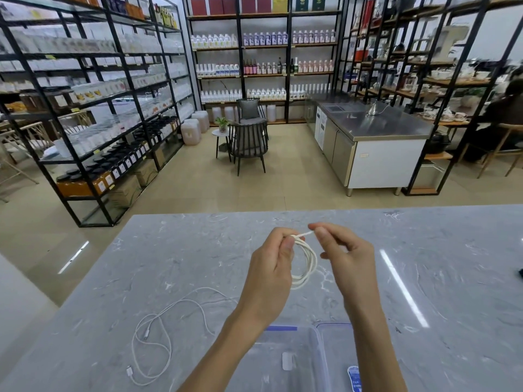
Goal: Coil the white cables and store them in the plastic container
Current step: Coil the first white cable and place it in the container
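A coiled white cable [307, 263] hangs in several loops between my hands above the grey marble table [169, 264]. My left hand [271, 267] grips the top of the coil. My right hand [343, 253] pinches the cable's free end just right of it. A second white cable [158, 335] lies loose and uncoiled on the table at the lower left, its plug ends near the front. The clear plastic container [317, 343] sits at the near edge under my forearms, partly hidden by them.
A clear lid [336, 346] with a blue label lies right of the container. Beyond the table are shelving racks [93, 108] with bottles and jars, dark chairs [249, 142] and a steel counter [373, 142].
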`<state>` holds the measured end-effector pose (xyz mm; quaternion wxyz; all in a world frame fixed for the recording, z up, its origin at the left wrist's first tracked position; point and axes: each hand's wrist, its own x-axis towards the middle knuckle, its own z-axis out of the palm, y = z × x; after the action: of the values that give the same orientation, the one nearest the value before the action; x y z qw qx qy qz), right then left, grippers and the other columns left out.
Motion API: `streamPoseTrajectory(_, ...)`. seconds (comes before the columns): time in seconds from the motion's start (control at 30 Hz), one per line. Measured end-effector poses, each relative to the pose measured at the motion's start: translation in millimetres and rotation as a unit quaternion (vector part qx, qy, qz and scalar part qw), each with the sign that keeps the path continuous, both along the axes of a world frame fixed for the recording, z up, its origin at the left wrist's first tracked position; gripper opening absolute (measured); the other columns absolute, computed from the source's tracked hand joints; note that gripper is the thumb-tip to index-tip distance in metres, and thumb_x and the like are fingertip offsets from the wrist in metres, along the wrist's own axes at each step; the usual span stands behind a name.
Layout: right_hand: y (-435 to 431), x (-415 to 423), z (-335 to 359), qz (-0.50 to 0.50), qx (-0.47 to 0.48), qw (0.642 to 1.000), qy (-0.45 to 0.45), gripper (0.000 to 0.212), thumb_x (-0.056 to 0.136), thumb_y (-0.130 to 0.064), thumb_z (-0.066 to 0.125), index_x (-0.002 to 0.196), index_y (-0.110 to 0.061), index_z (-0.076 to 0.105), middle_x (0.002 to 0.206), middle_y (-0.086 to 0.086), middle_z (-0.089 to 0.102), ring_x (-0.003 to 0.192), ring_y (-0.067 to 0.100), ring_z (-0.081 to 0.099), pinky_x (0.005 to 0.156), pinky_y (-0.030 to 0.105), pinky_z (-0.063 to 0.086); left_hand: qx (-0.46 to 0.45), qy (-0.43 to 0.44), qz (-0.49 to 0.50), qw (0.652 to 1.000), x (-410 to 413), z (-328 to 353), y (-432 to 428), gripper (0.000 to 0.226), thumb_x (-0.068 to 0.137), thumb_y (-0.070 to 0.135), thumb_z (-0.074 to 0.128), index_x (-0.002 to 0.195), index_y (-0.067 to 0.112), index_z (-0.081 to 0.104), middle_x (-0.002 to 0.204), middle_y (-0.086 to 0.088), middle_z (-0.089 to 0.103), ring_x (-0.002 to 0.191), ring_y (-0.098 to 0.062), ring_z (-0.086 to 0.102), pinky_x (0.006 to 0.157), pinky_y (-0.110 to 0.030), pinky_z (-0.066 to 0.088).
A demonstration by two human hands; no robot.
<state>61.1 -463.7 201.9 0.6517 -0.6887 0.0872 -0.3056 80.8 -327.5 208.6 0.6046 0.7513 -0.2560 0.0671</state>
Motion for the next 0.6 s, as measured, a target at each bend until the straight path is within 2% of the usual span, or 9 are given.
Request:
streamPoseTrajectory(0.07, 4.8, -3.5, -8.9, 0.041, 0.013, 0.999, 0.032, 0.018, 0.090, -0.021, 0.067, 0.089, -0.034, 0.079, 0.094, -0.012, 0.077, 0.082, 0.002, 0.066, 0.059, 0.017, 0.053, -0.023, 0.023, 0.004, 0.999, 5.4, -1.5, 2.9, 0.023, 0.105, 0.026, 0.040, 0.098, 0.022, 0.062, 0.060, 0.011, 0.044, 0.057, -0.010, 0.040, 0.054, -0.034, 0.036)
streamPoseTrajectory(0.13, 10.4, -5.5, -16.1, 0.076, 0.022, 0.994, 0.071, 0.021, 0.090, -0.020, 0.066, 0.089, -0.036, 0.079, 0.090, -0.013, 0.078, 0.077, 0.000, 0.067, 0.057, 0.015, 0.051, -0.030, 0.051, -0.004, 0.998, 10.4, -4.3, 4.8, 0.023, 0.105, 0.022, 0.040, 0.098, 0.018, 0.062, 0.059, 0.011, 0.045, 0.056, -0.009, 0.041, 0.054, -0.028, 0.038)
streamPoseTrajectory(0.2, 15.1, -4.8, -21.5, 0.111, 0.053, 0.986, 0.116, 0.023, 0.090, -0.012, 0.063, 0.096, -0.029, 0.077, 0.088, -0.007, 0.079, 0.076, 0.004, 0.069, 0.059, 0.017, 0.052, -0.024, 0.084, -0.014, 0.996, 13.3, -8.8, 4.8, 0.023, 0.105, 0.020, 0.040, 0.100, 0.015, 0.062, 0.059, 0.013, 0.048, 0.057, -0.007, 0.044, 0.057, -0.026, 0.041)
streamPoseTrajectory(0.27, 17.9, -3.6, -24.7, 0.129, 0.105, 0.976, 0.143, 0.019, 0.090, -0.004, 0.061, 0.102, -0.016, 0.072, 0.080, 0.001, 0.079, 0.073, 0.011, 0.071, 0.066, 0.027, 0.055, -0.009, 0.102, -0.016, 0.995, 13.5, -13.8, 4.5, 0.023, 0.105, 0.020, 0.040, 0.101, 0.014, 0.062, 0.059, 0.016, 0.053, 0.058, -0.006, 0.047, 0.061, -0.027, 0.044)
streamPoseTrajectory(0.33, 18.5, -4.4, -26.9, 0.129, 0.110, 0.973, 0.156, 0.013, 0.089, -0.004, 0.062, 0.097, -0.010, 0.070, 0.073, 0.002, 0.077, 0.067, 0.011, 0.070, 0.064, 0.028, 0.053, 0.027, 0.088, -0.003, 0.996, 14.5, -18.1, 5.7, 0.023, 0.105, 0.023, 0.041, 0.103, 0.016, 0.062, 0.066, 0.014, 0.058, 0.062, -0.006, 0.052, 0.065, -0.032, 0.047)
streamPoseTrajectory(0.4, 17.0, -6.3, -28.3, 0.152, 0.110, 0.967, 0.170, 0.013, 0.086, -0.007, 0.064, 0.093, -0.013, 0.073, 0.077, 0.005, 0.077, 0.071, 0.013, 0.067, 0.064, 0.026, 0.048, 0.069, 0.057, 0.013, 0.996, 16.1, -20.4, 7.9, 0.022, 0.105, 0.026, 0.040, 0.106, 0.024, 0.062, 0.074, 0.010, 0.062, 0.065, -0.004, 0.056, 0.067, -0.030, 0.048)
streamPoseTrajectory(0.43, 15.4, -7.4, -28.3, 0.174, 0.120, 0.961, 0.175, 0.015, 0.085, -0.008, 0.065, 0.095, -0.014, 0.074, 0.082, 0.007, 0.077, 0.073, 0.014, 0.067, 0.064, 0.025, 0.046, 0.086, 0.040, 0.015, 0.995, 16.8, -20.8, 9.0, 0.023, 0.105, 0.027, 0.039, 0.109, 0.029, 0.061, 0.074, 0.010, 0.062, 0.066, -0.003, 0.057, 0.065, -0.024, 0.047)
streamPoseTrajectory(0.5, 10.4, -9.7, -29.5, 0.236, 0.176, 0.941, 0.166, 0.028, 0.085, -0.008, 0.065, 0.111, -0.015, 0.070, 0.092, 0.012, 0.076, 0.079, 0.017, 0.067, 0.066, 0.027, 0.042, 0.117, 0.015, 0.020, 0.993, 17.8, -20.2, 11.5, 0.026, 0.105, 0.025, 0.038, 0.114, 0.036, 0.060, 0.076, 0.016, 0.062, 0.070, 0.001, 0.059, 0.062, -0.013, 0.042)
streamPoseTrajectory(0.6, 3.3, -13.3, -31.5, 0.313, 0.280, 0.900, 0.115, 0.047, 0.083, -0.007, 0.060, 0.129, -0.016, 0.059, 0.104, 0.021, 0.071, 0.091, 0.025, 0.065, 0.077, 0.034, 0.045, 0.136, -0.009, 0.027, 0.990, 18.8, -22.6, 14.3, 0.027, 0.104, 0.021, 0.039, 0.106, 0.037, 0.061, 0.077, 0.016, 0.063, 0.070, -0.002, 0.059, 0.059, -0.015, 0.041)
